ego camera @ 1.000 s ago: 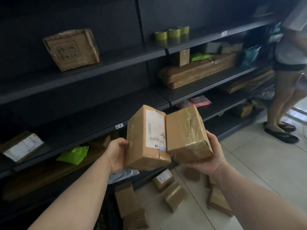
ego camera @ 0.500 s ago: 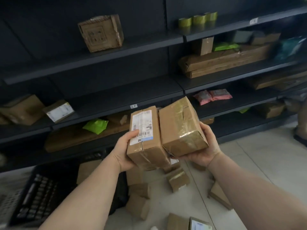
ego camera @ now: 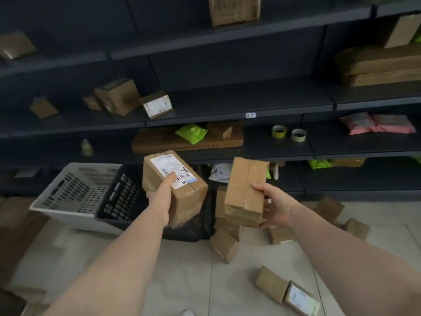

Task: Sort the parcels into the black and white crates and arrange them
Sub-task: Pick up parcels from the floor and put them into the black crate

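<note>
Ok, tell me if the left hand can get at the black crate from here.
Probably yes: the left hand, gripping the labelled parcel, is beside the black crate, and nothing lies between them.

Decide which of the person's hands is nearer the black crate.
Left. The left hand, holding the labelled parcel, is just beside the black crate; the right hand, holding a plain parcel, is farther right.

Fingers of the left hand (ego camera: pixel 160 195) are hidden behind the labelled parcel (ego camera: pixel 189 199), and print on its label (ego camera: pixel 169 169) by the thumb is too blurred to read. The plain parcel (ego camera: pixel 243 192) gripped by the right hand (ego camera: pixel 276 206) covers part of the floor boxes (ego camera: pixel 220 202) behind it.
</note>
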Action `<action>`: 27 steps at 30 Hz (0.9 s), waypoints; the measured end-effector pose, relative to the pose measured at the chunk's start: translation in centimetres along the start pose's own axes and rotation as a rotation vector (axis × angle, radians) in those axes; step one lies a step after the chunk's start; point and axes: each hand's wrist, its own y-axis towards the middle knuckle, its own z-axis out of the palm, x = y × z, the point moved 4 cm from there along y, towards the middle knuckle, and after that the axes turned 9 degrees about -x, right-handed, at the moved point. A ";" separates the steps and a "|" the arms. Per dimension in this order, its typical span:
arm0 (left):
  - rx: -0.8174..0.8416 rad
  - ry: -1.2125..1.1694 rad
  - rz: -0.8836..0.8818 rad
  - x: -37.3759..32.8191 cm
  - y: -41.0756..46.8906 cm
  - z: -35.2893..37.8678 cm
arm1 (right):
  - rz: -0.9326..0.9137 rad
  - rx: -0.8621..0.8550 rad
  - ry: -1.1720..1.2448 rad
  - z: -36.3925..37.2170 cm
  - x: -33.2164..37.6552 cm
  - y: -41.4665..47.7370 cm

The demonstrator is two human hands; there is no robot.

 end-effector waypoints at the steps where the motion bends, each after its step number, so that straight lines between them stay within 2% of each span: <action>1: -0.022 0.008 0.027 -0.1 1.4 -1.3 | 0.011 -0.003 -0.072 1.5 -0.4 0.4; 5: -0.080 0.032 0.073 -1.5 5.8 -6.5 | 0.035 -0.044 -0.248 8.0 -2.2 2.8; 10: -0.005 0.028 0.046 -4.3 12.3 -12.3 | 0.045 -0.082 -0.418 18.6 -4.4 6.5; 12: -0.009 0.092 0.094 -5.8 15.1 -14.7 | -0.057 -0.174 -0.499 22.7 -4.6 8.1; 14: -0.027 0.174 0.169 -7.4 17.9 -16.9 | -0.194 -0.332 -0.837 26.0 -4.4 9.3; 16: -0.068 0.256 0.215 -8.7 20.5 -19.0 | -0.371 -0.400 -1.123 29.7 -4.1 10.2; 19: -0.152 0.324 0.233 -10.5 23.8 -21.5 | -0.468 -0.308 -1.223 34.2 -5.1 11.9; 27: -0.260 0.480 0.222 -13.5 30.2 -23.9 | -0.410 -0.303 -1.552 39.6 -5.5 17.0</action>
